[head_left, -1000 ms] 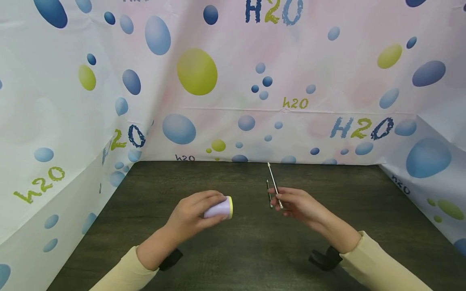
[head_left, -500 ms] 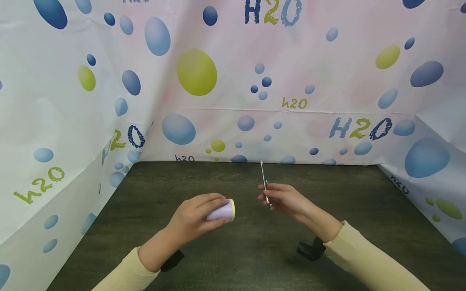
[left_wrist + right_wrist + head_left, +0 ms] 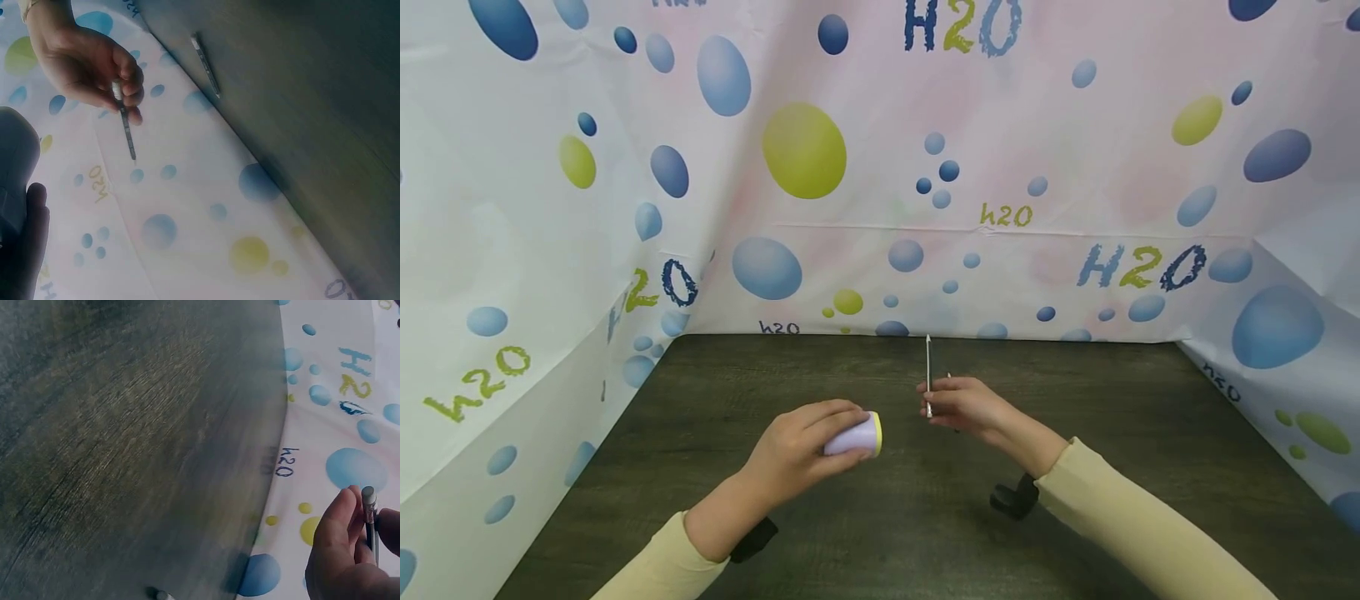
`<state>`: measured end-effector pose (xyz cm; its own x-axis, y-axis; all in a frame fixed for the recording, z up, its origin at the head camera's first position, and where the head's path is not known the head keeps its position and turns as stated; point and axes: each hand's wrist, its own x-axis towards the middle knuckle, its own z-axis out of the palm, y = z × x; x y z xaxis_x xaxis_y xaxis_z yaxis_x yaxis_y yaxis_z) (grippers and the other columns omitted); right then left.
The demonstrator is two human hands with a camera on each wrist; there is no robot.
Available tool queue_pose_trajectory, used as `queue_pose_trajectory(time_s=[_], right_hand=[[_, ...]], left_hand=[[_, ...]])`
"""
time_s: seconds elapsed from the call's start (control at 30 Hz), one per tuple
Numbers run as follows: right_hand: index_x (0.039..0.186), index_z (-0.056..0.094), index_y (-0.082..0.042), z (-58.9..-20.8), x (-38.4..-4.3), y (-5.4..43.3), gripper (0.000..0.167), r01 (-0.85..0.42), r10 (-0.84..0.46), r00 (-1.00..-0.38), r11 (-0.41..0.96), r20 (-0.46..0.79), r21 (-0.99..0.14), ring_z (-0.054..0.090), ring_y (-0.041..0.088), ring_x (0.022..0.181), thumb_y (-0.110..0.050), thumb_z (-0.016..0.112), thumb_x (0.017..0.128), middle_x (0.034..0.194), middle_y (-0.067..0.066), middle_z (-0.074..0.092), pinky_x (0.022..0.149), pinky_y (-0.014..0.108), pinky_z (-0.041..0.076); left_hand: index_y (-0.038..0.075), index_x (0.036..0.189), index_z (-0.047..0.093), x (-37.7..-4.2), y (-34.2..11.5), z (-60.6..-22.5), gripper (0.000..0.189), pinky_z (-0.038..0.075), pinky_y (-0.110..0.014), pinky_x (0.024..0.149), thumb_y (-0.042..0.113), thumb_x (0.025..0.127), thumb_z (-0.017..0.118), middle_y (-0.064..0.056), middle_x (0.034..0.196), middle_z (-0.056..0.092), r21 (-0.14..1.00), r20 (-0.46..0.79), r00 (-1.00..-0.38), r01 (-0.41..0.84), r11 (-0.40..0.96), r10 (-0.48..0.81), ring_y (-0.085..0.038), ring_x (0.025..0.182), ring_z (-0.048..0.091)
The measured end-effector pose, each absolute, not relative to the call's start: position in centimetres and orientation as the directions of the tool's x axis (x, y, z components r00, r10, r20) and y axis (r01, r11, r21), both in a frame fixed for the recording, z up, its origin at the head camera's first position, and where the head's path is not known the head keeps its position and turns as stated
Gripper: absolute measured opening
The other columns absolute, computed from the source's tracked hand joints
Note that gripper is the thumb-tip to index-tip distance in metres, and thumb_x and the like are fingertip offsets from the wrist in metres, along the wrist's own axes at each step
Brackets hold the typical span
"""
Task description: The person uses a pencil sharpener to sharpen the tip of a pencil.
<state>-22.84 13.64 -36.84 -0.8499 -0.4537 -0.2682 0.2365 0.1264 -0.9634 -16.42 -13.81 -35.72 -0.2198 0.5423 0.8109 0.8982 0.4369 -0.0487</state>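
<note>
My left hand (image 3: 801, 446) grips a lilac cylinder (image 3: 850, 437) lying sideways, a yellow band round its right end. In the left wrist view that cylinder (image 3: 12, 169) is a dark shape at the left edge. My right hand (image 3: 973, 408) pinches a slim pencil (image 3: 928, 367), thin tip up and away from me. The right wrist view shows the pencil's pale rounded end (image 3: 369, 499) between thumb and fingers. A second pencil (image 3: 206, 65) lies on the table; in the head view the right hand hides most of it.
A dark wood-grain table (image 3: 865, 533) spreads under both hands. White sheeting (image 3: 880, 150) printed with blue and green bubbles and H2O lettering rises behind and at both sides. Black wrist straps (image 3: 1015, 497) hang below the forearms.
My right hand has moved left with its pencil, which has swung from leaning to nearly upright in view, and now covers the lying pencil. My left hand has barely shifted.
</note>
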Motion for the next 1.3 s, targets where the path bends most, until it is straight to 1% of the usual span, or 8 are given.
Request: queue_pose_trajectory(time_s=[0.17,0.27,0.33,0.4,0.53,0.63,0.93,1.3], right_hand=[[0.149,0.04,0.013,-37.7,-23.6,12.9,0.048,0.264,-0.414,-0.858,0.155,-0.306,-0.952,0.066,0.008,0.102,-0.007,0.049,0.107,0.135,0.024,0.059,0.091,0.022,0.058],[0.151,0.036,0.014,-38.2,-24.1,12.2,0.051,0.288,-0.381,-0.864,0.164,-0.33,-0.943,0.064,0.026,0.122,-0.006,0.05,0.107,0.156,0.031,0.041,0.093,0.024,0.059],[0.152,0.033,0.016,-38.6,-24.5,11.9,0.053,0.296,-0.359,-0.869,0.176,-0.341,-0.939,0.056,0.035,0.134,-0.005,0.05,0.106,0.158,0.03,0.038,0.092,0.024,0.059],[0.152,0.031,0.016,-39.1,-24.9,11.5,0.054,0.299,-0.335,-0.875,0.195,-0.35,-0.934,0.053,0.038,0.136,-0.003,0.051,0.106,0.156,0.031,0.041,0.089,0.024,0.06],[0.151,0.035,0.014,-40.0,-25.6,11.1,0.054,0.311,-0.284,-0.881,0.258,-0.379,-0.915,0.069,0.025,0.104,-0.001,0.054,0.103,0.143,0.034,0.052,0.082,0.026,0.062],[0.149,0.039,0.013,-40.4,-25.9,10.7,0.051,0.33,-0.26,-0.875,0.295,-0.408,-0.897,0.065,0.014,0.085,0.0,0.056,0.102,0.134,0.03,0.057,0.079,0.027,0.062],[0.142,0.046,0.012,-40.7,-26.2,9.6,0.044,0.361,-0.221,-0.869,0.328,-0.442,-0.873,0.061,0.013,0.079,0.003,0.058,0.1,0.113,0.017,0.062,0.073,0.025,0.062],[0.141,0.047,0.011,-41.2,-26.6,9.3,0.045,0.392,-0.2,-0.861,0.324,-0.468,-0.861,0.062,0.011,0.07,0.001,0.061,0.099,0.096,0.007,0.067,0.069,0.025,0.062]], left_hand=[[0.005,0.108,0.075,-16.4,-13.9,-36.1,0.045,0.061,-0.03,0.073,0.043,0.104,0.051,-0.007,0.103,0.077,-0.031,0.801,-0.256,0.886,0.464,0.542,-0.018,0.088,0.075],[0.005,0.108,0.075,-16.5,-14.0,-36.2,0.044,0.061,-0.031,0.074,0.042,0.104,0.052,-0.007,0.102,0.077,-0.024,0.799,-0.263,0.885,0.465,0.541,-0.019,0.088,0.074],[0.005,0.109,0.075,-16.6,-14.0,-36.3,0.044,0.061,-0.031,0.074,0.043,0.104,0.052,-0.007,0.103,0.077,-0.019,0.797,-0.269,0.884,0.468,0.541,-0.019,0.089,0.074],[0.005,0.109,0.075,-16.6,-14.0,-36.3,0.045,0.061,-0.031,0.074,0.043,0.104,0.052,-0.007,0.103,0.077,-0.02,0.797,-0.267,0.884,0.466,0.541,-0.019,0.089,0.074],[0.005,0.108,0.075,-16.7,-14.0,-36.4,0.043,0.061,-0.031,0.074,0.042,0.104,0.052,-0.007,0.102,0.077,-0.028,0.803,-0.254,0.887,0.46,0.539,-0.019,0.088,0.074],[0.005,0.109,0.075,-16.8,-13.9,-36.4,0.041,0.061,-0.031,0.074,0.04,0.104,0.054,-0.006,0.102,0.076,-0.035,0.807,-0.242,0.89,0.454,0.538,-0.019,0.087,0.074],[0.006,0.109,0.075,-16.8,-14.0,-36.7,0.04,0.06,-0.03,0.073,0.041,0.103,0.055,-0.006,0.102,0.076,-0.03,0.799,-0.252,0.89,0.455,0.546,-0.018,0.087,0.074],[0.007,0.108,0.075,-16.7,-14.3,-37.1,0.042,0.061,-0.03,0.074,0.043,0.103,0.054,-0.005,0.102,0.076,-0.011,0.779,-0.292,0.878,0.478,0.554,-0.018,0.088,0.074]])
